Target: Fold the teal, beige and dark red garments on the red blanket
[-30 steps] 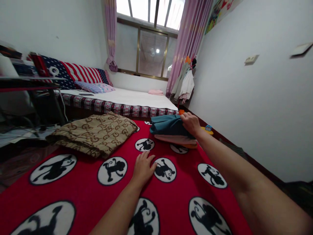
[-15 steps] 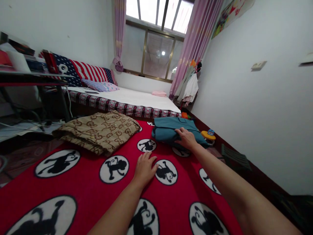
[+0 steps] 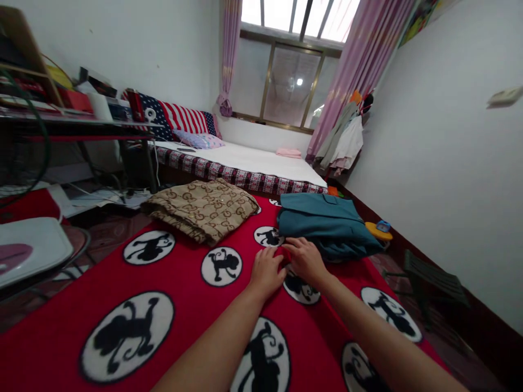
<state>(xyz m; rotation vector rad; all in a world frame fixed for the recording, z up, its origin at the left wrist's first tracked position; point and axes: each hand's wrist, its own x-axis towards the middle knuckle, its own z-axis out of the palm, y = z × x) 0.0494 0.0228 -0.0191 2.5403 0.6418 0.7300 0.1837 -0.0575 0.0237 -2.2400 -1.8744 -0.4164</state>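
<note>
Far left: one white chair seat (image 3: 49, 239) bearing a pinkish oval, on the floor below the desk.

Above it: one dark desk (image 3: 93, 137) with a red edge strip, crowded with articles, among them a white cylindrical roll (image 3: 100, 107).

Behind: one fabric cushion (image 3: 186, 118) in red and white stripes with white stars on navy, leaning at the wall; one lilac patterned pillow (image 3: 200, 140), on the bed before it.

Left of centre: one tan cloth garment (image 3: 208, 207) with a brown linked-letter print, folded into a flat bundle, on the far part of the red blanket (image 3: 188, 316) printed with black monkeys in white ovals.

Beyond: one bed (image 3: 245, 157) with a white top and a red, black and white patterned side.

Centre: my left hand (image 3: 265, 270), palm down on the blanket, fingers slightly spread, thumb apart.

Just beside it: my right hand (image 3: 305, 260), fingers bent toward the blanket; I cannot tell whether they pinch its cloth.

Right of centre: one teal cloth garment (image 3: 329, 220), folded in a thick bundle on the blanket, just beyond my right hand.

Farther right: one yellow round-topped article (image 3: 373, 232) bearing a small blue object (image 3: 383, 225); one dark green slatted stool (image 3: 435, 277), near the wall.
</note>
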